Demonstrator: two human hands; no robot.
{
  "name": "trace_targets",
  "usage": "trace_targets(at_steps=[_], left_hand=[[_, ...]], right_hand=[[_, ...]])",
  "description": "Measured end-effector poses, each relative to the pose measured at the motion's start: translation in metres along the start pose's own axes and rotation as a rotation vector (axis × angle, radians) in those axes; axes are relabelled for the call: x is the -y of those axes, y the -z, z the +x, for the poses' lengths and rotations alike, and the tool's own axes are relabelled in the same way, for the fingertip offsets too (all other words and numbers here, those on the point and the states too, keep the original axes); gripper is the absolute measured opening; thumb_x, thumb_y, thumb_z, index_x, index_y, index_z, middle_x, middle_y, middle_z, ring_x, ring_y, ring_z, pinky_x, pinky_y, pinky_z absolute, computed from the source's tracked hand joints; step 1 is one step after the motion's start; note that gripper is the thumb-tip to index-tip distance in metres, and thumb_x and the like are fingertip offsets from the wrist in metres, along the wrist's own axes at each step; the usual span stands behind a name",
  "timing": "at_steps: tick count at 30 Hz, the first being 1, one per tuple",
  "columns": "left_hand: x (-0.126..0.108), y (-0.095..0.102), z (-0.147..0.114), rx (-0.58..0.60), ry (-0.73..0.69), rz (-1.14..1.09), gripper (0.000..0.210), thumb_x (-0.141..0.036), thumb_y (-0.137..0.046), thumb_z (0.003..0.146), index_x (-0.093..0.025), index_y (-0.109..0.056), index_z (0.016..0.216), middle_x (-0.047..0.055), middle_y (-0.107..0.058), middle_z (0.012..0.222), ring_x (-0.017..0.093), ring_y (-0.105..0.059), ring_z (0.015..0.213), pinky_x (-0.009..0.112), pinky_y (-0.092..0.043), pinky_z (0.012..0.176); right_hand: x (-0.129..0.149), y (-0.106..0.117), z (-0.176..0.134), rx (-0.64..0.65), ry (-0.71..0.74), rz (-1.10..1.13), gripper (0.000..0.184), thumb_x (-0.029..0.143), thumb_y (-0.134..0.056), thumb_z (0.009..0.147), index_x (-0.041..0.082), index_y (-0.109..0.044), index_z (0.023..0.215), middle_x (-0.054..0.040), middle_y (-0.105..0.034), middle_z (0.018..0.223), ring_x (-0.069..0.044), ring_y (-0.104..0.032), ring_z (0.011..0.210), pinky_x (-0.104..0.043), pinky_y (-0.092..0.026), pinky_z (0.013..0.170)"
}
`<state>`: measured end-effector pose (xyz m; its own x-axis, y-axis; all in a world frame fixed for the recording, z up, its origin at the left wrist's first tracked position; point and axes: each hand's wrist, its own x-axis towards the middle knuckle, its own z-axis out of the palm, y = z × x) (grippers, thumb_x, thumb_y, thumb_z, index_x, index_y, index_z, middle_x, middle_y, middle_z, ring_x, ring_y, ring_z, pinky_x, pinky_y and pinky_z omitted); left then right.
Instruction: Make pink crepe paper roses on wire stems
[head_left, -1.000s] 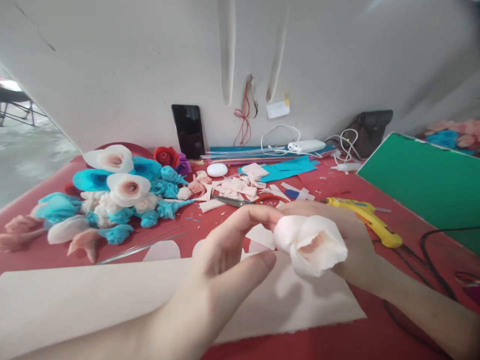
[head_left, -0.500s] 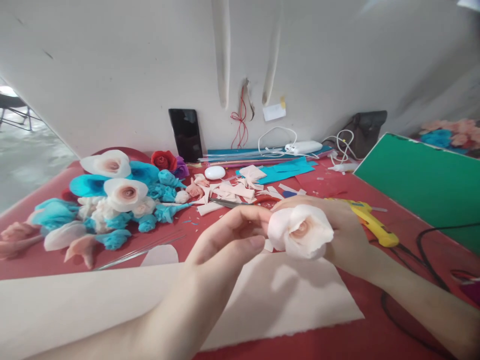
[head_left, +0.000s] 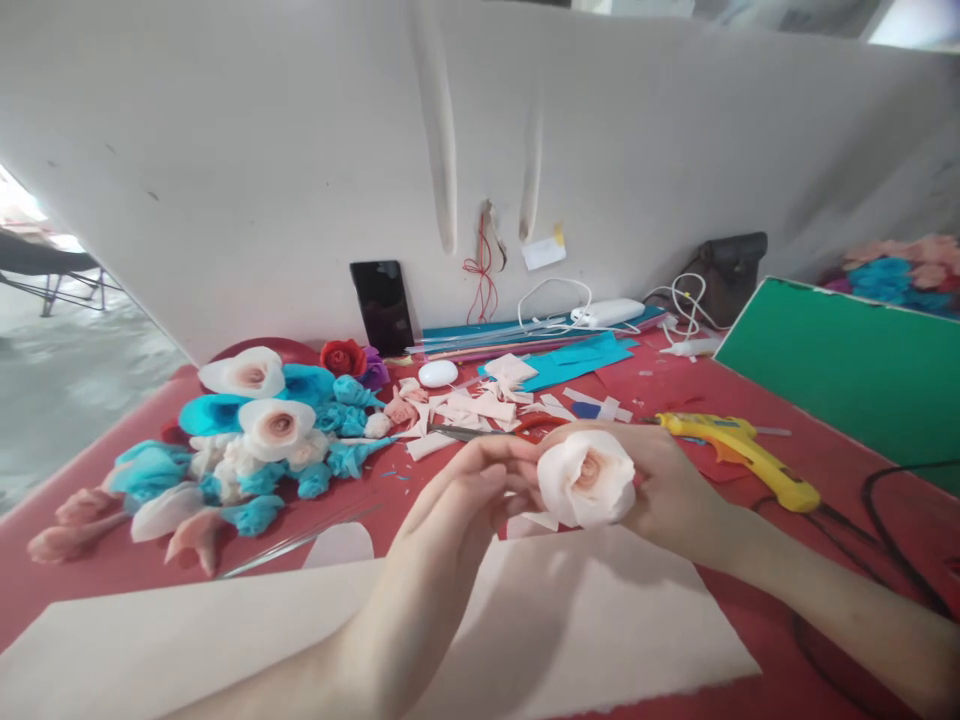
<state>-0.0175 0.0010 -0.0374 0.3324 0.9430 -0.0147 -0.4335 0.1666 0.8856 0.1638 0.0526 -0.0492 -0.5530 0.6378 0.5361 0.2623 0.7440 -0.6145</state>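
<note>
A white paper flower (head_left: 577,488) with a pinkish rolled centre faces me between my hands. My right hand (head_left: 667,475) is closed behind it, gripping its base; the fingertips are mostly hidden by the petals. From the other side, my left hand (head_left: 457,500) has its fingers curled against the flower's left edge, and thumb and fingertips meet close behind the petals. Below both hands lies a long sheet of pale pink crepe paper (head_left: 592,620). Scissors (head_left: 457,432), partly covered by my hands, rest just beyond them.
Finished paper flowers (head_left: 277,428) in white, blue and pink pile up at the left, near thin wires (head_left: 292,545). A yellow glue gun (head_left: 750,455) lies right, its cable trailing. Paper scraps (head_left: 480,405), a phone (head_left: 381,305) and a green board (head_left: 840,370) stand farther back.
The view has tilted up, so the table sits lower. The flower has turned slightly in my hands, its petals now looking rounder and more closed, and my left fingers have drawn together.
</note>
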Motion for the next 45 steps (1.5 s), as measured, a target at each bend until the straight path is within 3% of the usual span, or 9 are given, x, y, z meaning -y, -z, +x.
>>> trace_targets(at_steps=[2,7,13,19,23,27,34,39,45], left_hand=[[0.0,0.004,0.0,-0.051,-0.044,0.171,0.019,-0.012,-0.043,0.082,-0.022,-0.055,0.094,0.0,-0.057,0.094,0.015,-0.051,0.09,0.024,-0.04,0.075],[0.002,0.01,0.001,-0.003,-0.186,0.612,0.053,0.001,-0.051,0.068,-0.026,-0.048,0.113,0.001,-0.053,0.115,0.02,-0.044,0.115,0.032,-0.035,0.095],[0.004,0.01,0.001,0.084,-0.321,0.744,0.056,-0.01,-0.064,0.07,-0.025,-0.043,0.12,0.002,-0.059,0.107,0.018,-0.054,0.097,0.031,-0.042,0.087],[0.003,0.015,0.003,0.08,-0.341,0.643,0.061,-0.007,-0.063,0.074,-0.031,-0.039,0.124,0.0,-0.057,0.116,0.017,-0.049,0.11,0.032,-0.038,0.096],[0.003,0.017,0.004,0.088,-0.356,0.594,0.066,-0.007,-0.064,0.073,-0.032,-0.034,0.127,0.002,-0.055,0.121,0.018,-0.047,0.114,0.035,-0.033,0.1],[0.005,0.016,0.003,0.067,-0.306,0.584,0.068,-0.01,-0.066,0.072,-0.032,-0.035,0.128,0.005,-0.052,0.125,0.023,-0.047,0.115,0.036,-0.039,0.095],[0.004,0.013,0.0,0.159,-0.35,0.633,0.074,-0.009,-0.067,0.07,-0.036,-0.03,0.129,0.0,-0.053,0.12,0.019,-0.048,0.112,0.032,-0.036,0.097],[0.003,0.013,-0.005,0.165,-0.329,0.669,0.073,-0.015,-0.066,0.073,-0.041,-0.028,0.129,-0.001,-0.051,0.123,0.021,-0.047,0.115,0.033,-0.037,0.097],[0.001,0.01,-0.014,0.126,-0.362,0.723,0.074,-0.02,-0.069,0.071,-0.045,-0.03,0.129,-0.001,-0.046,0.127,0.023,-0.048,0.113,0.033,-0.038,0.095]], right_hand=[[0.001,-0.001,0.001,0.035,-0.046,0.005,0.014,0.011,-0.057,0.074,0.018,-0.057,0.085,0.0004,-0.063,0.085,-0.012,-0.059,0.079,-0.022,-0.045,0.07],[0.008,-0.006,0.002,0.212,-0.167,0.128,0.005,0.013,-0.052,0.076,0.017,-0.053,0.076,0.0019,-0.058,0.073,-0.01,-0.053,0.065,-0.02,-0.042,0.06],[0.016,-0.01,0.004,0.33,-0.29,0.266,0.006,0.016,-0.048,0.081,0.018,-0.054,0.078,-0.0005,-0.058,0.079,-0.012,-0.053,0.071,-0.021,-0.044,0.061],[0.013,-0.011,0.002,0.212,-0.259,0.215,0.006,0.023,-0.053,0.079,0.018,-0.057,0.079,-0.001,-0.061,0.078,-0.013,-0.057,0.073,-0.023,-0.047,0.066],[0.013,-0.013,-0.001,0.122,-0.244,0.105,0.01,0.028,-0.057,0.077,0.018,-0.058,0.074,-0.0001,-0.061,0.069,-0.013,-0.055,0.062,-0.022,-0.044,0.054],[0.017,-0.015,-0.003,0.099,-0.229,0.048,0.007,0.023,-0.055,0.074,0.018,-0.056,0.07,0.0008,-0.059,0.062,-0.012,-0.053,0.054,-0.022,-0.042,0.049],[0.025,-0.016,-0.003,0.008,-0.158,0.061,0.018,0.021,-0.058,0.072,0.019,-0.047,0.058,0.0035,-0.052,0.053,-0.009,-0.047,0.045,-0.019,-0.036,0.041],[0.026,-0.017,-0.004,0.02,-0.185,0.03,0.011,0.025,-0.058,0.075,0.018,-0.055,0.067,0.0017,-0.056,0.058,-0.012,-0.053,0.051,-0.021,-0.042,0.045],[0.03,-0.016,-0.005,-0.085,-0.088,-0.026,0.023,0.036,-0.052,0.083,0.017,-0.056,0.071,-0.0002,-0.058,0.059,-0.011,-0.054,0.049,-0.021,-0.042,0.044]])
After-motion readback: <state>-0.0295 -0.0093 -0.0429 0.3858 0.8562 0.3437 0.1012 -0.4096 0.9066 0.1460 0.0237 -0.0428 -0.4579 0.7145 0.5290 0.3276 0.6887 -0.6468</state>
